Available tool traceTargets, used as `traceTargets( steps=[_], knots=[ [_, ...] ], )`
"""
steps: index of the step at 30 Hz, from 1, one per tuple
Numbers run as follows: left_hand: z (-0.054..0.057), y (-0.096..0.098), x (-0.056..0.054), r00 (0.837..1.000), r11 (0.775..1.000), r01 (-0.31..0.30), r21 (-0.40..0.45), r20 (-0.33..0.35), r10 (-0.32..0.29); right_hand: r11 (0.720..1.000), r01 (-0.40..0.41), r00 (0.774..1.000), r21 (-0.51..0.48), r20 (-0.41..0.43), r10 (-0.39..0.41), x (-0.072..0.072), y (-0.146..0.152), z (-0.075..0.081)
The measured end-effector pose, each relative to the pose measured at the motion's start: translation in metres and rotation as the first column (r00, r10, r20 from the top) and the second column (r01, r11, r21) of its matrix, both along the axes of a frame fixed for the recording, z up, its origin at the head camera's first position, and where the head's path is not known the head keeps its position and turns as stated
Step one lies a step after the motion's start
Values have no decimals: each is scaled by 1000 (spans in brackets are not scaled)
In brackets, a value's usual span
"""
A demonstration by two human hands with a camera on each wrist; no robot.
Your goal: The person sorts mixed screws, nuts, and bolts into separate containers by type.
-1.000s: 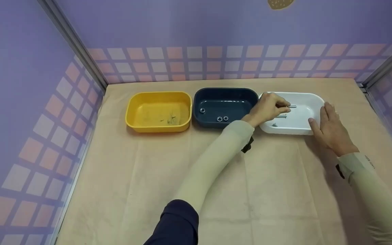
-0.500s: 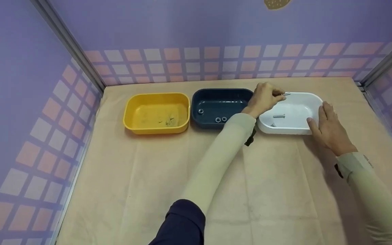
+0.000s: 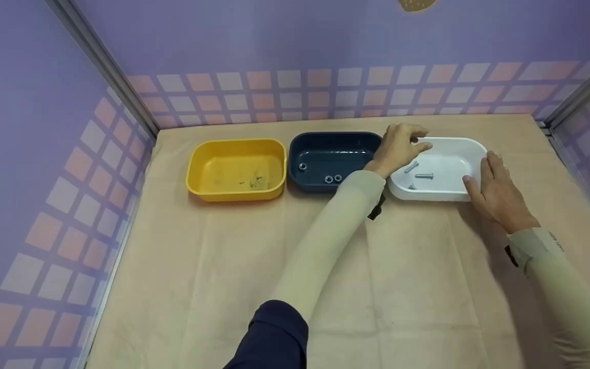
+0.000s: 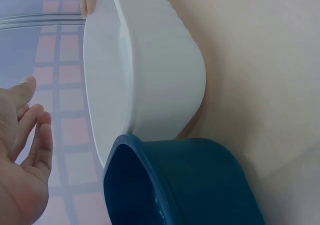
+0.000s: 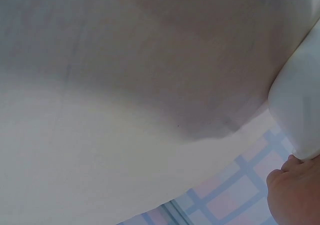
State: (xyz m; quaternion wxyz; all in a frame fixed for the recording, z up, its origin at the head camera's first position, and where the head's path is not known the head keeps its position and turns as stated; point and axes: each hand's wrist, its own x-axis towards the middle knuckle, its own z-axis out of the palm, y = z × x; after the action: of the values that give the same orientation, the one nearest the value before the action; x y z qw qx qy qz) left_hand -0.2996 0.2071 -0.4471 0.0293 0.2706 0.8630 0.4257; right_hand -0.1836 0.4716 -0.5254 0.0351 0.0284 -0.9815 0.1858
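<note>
My left hand [image 3: 395, 151] hovers over the back left corner of the white tray [image 3: 430, 196], thumb and fingers apart with nothing between them. Inside that tray a silver bolt [image 3: 424, 176] lies level, another bolt [image 3: 412, 167] lies slanted behind it, and a small screw [image 3: 412, 186] is near the front wall. At the tray's right end rests my right hand [image 3: 501, 197], its straight fingers along the rim and the thumb over the front corner. In the left wrist view, the left hand [image 4: 22, 150] shows an empty gap beside the white tray [image 4: 165, 60].
Left of the white tray stands a dark blue tray [image 3: 315, 188] with several nuts [image 3: 329, 179]. Farther left, a yellow tray [image 3: 236, 196] holds small dark screws [image 3: 258, 180]. A beige cloth [image 3: 402, 287] covers the table, and patterned walls [image 3: 274, 36] enclose the back and sides.
My left hand has lifted a bolt toward the back left and let it go; it now lies slanted in the white tray. My right hand has stayed at the tray's end.
</note>
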Motion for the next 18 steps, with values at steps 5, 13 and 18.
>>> traceTargets(
  steps=[5,13,18],
  knots=[
    [1,-4,1,1000,1000,8,-29,13,-8,1000,-12,1000,-5,-6,12,0,-1,1],
    [0,-15,5,998,992,60,-111,11,-59,1000,-10,1000,13,-8,11,0,0,2],
    [-1,-26,6,995,988,98,-122,-3,-99,1000,-5,1000,13,-23,5,0,1,1]
  ],
)
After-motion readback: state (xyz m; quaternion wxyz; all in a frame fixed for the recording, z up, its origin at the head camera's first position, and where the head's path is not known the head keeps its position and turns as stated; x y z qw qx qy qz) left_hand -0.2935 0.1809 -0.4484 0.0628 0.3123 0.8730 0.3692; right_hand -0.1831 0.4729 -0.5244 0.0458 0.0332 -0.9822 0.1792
